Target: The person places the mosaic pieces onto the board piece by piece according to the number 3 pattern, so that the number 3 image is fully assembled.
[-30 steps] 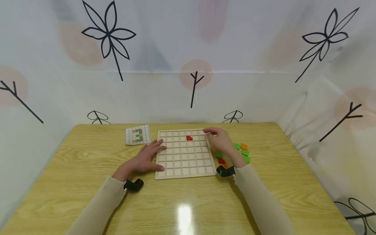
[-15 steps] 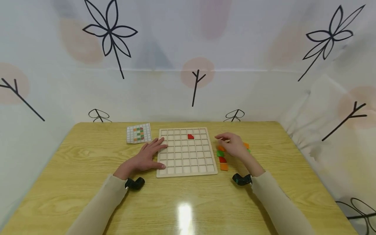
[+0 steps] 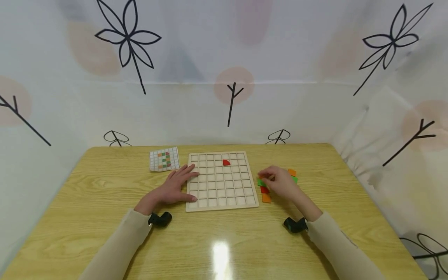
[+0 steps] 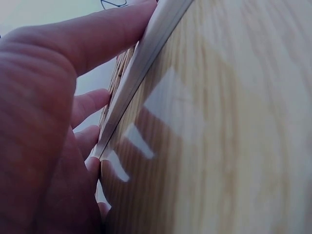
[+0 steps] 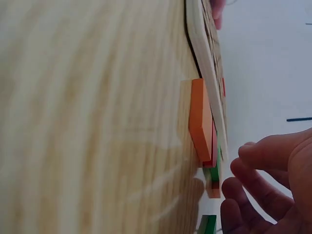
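Note:
A wooden grid board (image 3: 221,186) lies on the table, with a red quarter-round tile (image 3: 226,162) in one upper cell. My left hand (image 3: 171,190) rests on the board's left edge, fingers spread; the left wrist view shows the thumb (image 4: 105,36) against the rim. Right of the board, my right hand (image 3: 282,183) hovers over loose tiles, its fingers loosely bent. Beneath and beside it are a green tile (image 3: 260,182), a red tile (image 3: 264,190) and an orange tile (image 3: 266,198). Nothing shows between thumb and fingers in the right wrist view.
A paper pattern card (image 3: 164,159) with coloured cells lies left of the board. Beyond my right hand are another orange tile (image 3: 292,172) and a partly hidden green tile (image 3: 295,179). A patterned cloth (image 3: 182,112) stands behind the wooden table (image 3: 182,249).
My right hand has moved from the board's upper right corner, right and down to the loose tiles. My left hand has stayed on the board's edge.

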The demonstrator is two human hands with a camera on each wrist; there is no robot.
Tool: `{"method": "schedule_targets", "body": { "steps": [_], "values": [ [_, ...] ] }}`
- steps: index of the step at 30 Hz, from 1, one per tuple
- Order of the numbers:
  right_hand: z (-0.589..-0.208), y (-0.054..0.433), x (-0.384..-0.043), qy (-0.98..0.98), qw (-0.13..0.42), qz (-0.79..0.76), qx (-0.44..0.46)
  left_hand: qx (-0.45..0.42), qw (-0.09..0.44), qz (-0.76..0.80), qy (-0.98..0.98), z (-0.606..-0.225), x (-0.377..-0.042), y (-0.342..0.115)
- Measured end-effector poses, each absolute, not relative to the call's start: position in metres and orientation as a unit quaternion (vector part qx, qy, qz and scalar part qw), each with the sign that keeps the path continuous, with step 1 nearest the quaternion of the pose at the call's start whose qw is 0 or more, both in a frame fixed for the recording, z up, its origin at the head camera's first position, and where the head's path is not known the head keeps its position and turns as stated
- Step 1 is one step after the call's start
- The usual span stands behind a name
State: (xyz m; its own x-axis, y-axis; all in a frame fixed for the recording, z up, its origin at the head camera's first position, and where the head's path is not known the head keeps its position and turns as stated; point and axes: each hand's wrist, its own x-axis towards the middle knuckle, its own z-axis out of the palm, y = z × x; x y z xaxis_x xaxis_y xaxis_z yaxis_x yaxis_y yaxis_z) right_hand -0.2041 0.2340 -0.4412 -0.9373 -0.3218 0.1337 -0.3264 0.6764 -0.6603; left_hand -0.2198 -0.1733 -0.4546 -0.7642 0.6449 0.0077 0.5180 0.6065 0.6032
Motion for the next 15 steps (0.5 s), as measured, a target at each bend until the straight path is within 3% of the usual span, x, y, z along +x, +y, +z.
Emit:
{"method": "schedule_targets", "body": {
  "steps": [15],
  "values": [
    [-0.4377, 0.2383, -0.1972, -0.936, -0.016, 0.298, 0.189, 0.328, 0.102, 0.300, 0.890, -0.4537, -0.2186, -0.1729]
  ]
}}
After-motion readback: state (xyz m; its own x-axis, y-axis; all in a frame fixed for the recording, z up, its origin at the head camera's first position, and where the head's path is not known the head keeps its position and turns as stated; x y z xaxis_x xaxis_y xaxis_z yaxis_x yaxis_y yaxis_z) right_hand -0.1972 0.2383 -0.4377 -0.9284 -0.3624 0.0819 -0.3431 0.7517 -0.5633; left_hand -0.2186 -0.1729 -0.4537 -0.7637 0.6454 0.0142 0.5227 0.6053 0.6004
